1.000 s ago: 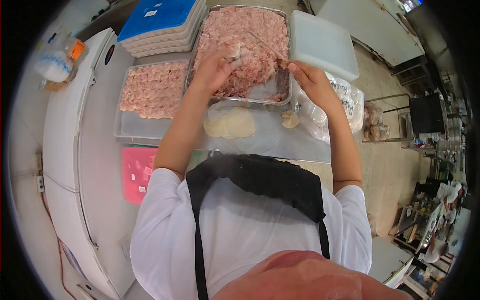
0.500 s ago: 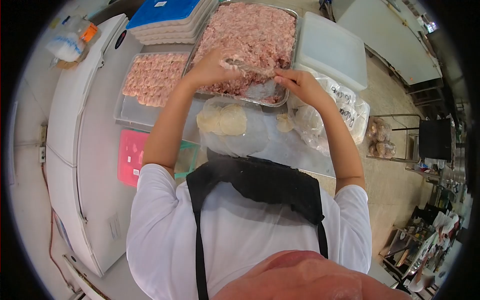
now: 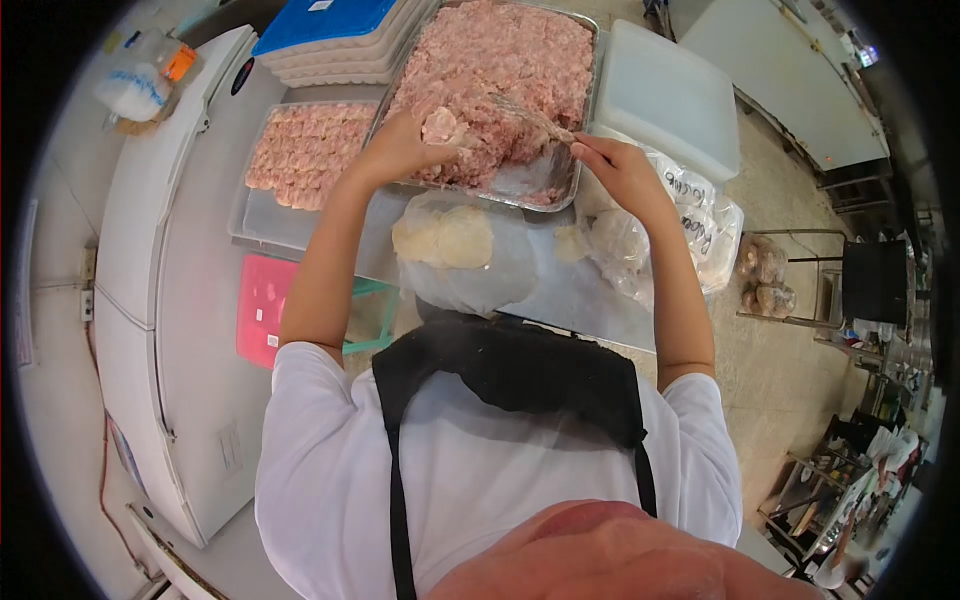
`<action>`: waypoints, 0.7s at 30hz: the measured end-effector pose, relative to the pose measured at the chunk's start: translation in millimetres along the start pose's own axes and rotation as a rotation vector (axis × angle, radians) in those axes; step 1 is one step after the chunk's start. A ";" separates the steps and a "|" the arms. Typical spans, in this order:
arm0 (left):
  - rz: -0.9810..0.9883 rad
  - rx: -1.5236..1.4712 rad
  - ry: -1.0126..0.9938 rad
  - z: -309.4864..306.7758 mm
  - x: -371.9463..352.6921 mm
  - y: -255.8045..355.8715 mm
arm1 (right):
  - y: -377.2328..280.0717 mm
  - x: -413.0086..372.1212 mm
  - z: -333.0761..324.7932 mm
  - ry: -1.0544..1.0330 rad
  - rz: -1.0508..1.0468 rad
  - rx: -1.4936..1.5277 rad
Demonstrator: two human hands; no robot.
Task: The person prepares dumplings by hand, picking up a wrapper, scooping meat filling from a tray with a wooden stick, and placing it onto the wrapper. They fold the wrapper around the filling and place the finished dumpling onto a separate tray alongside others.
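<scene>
In my left hand [image 3: 405, 150] rests a dumpling wrapper with meat filling [image 3: 440, 127], the fingers curled around it near the tray's left edge. My right hand [image 3: 612, 165] is closed on the handle of a narrow, meat-smeared spatula [image 3: 540, 120]; its far end lies at the ground meat [image 3: 490, 50]. The meat fills most of a large metal tray [image 3: 535, 203], whose bottom shows bare near the front right corner. On the table before me is a stack of round pale wrappers [image 3: 445, 236] on a plastic sheet [image 3: 500, 283].
To the left stands a tray of dumplings in rows [image 3: 310, 155], with stacked containers under a blue lid [image 3: 325, 20] behind. Bagged wrappers [image 3: 640, 245] and a translucent lidded box [image 3: 668, 95] are at the right. A white freezer [image 3: 215, 300] borders the left.
The spatula has moved away from my left hand to the meat, my right hand shifting slightly right. My left hand has moved a little left, and the filling in it now shows.
</scene>
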State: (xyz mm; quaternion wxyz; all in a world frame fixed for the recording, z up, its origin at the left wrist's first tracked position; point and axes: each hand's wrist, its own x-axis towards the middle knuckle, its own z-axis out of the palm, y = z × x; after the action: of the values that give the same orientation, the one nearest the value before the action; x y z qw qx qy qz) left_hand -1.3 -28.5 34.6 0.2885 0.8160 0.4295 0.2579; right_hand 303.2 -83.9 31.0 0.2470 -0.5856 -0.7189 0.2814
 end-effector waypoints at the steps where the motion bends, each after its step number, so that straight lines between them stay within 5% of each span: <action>1: 0.222 0.064 0.114 -1.2 -1.6 1.7 | -9.1 -4.5 -1.5 -0.045 -0.040 0.070; 6: -0.046 0.043 -0.150 -11.5 1.9 21.3 | -29.1 -6.0 32.6 -0.179 -0.084 0.289; 9: -0.049 -0.015 -0.065 -3.4 4.1 -8.0 | -41.2 -7.4 10.7 0.141 -0.273 -0.354; 16: -0.044 -0.081 -0.038 -35.2 -9.0 -36.0 | -91.5 -9.7 23.6 0.196 -0.265 -0.372; 19: 0.014 0.027 0.065 -61.3 -30.1 -44.8 | -118.8 -8.5 35.7 0.160 -0.292 -0.100; 21: -0.048 -0.176 -0.049 -87.0 -38.2 -48.0 | -136.2 3.5 67.9 0.101 -0.282 -0.119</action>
State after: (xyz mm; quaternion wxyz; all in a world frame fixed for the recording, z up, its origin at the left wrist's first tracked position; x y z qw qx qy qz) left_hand -105.0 -16.9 55.8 0.3757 0.7830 0.4175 0.2675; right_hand 160.2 -109.4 76.8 0.2848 -0.5060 -0.7959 0.1711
